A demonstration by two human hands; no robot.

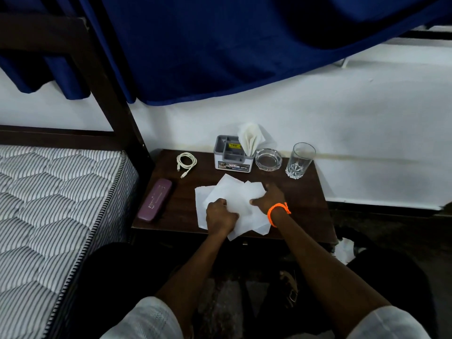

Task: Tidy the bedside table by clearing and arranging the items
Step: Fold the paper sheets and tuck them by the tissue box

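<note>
Several loose white tissues (pixel 232 192) lie spread on the front of the dark wooden bedside table (pixel 305 204). My left hand (pixel 220 216) has its fingers curled into the tissues at their near left side. On the right part of the tissues lies my right hand (pixel 267 198), wearing an orange wristband, its thumb and fingers pressing and gathering the paper. At the back stand a grey tissue holder (pixel 231 154) with folded tissues, a glass ashtray (pixel 268 159) and an empty drinking glass (pixel 300 160). A coiled white cable (pixel 186 161) and a purple case (pixel 154 199) lie to the left.
A bed with a striped mattress (pixel 49 204) and dark wooden frame (pixel 107 94) stands directly left of the table. A blue curtain (pixel 220 45) hangs above against the white wall. Crumpled white paper (pixel 344 250) lies on the dark floor at the right.
</note>
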